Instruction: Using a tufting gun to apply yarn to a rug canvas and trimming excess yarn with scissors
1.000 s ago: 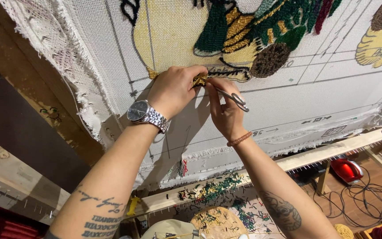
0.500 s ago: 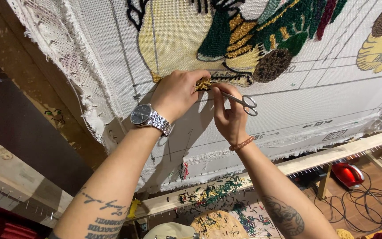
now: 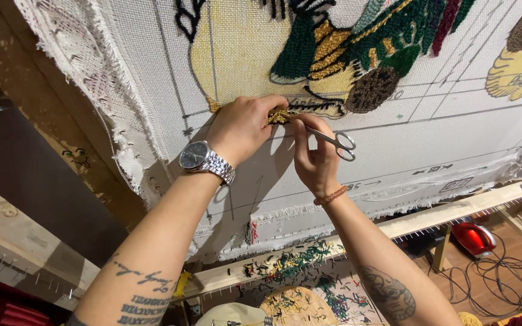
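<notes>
I am watching yarn snippings littering the wooden frame rail nearest me. Higher, my left hand is pinching a tuft of golden yarn, grip clamped on it; my right hand is gripping small steel scissors, blades at the tuft. Beyond, the tufted rug is showing woolly pile, with much bare woven backing left.

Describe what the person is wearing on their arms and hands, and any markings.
Both arms are bare, with no sleeves or gloves. The left hand has a silver metal-link wristwatch with a dark dial at its wrist, and dark script tattoos on the forearm. The right hand has a thin orange-brown beaded bracelet; a round dark tattoo marks that forearm.
</notes>
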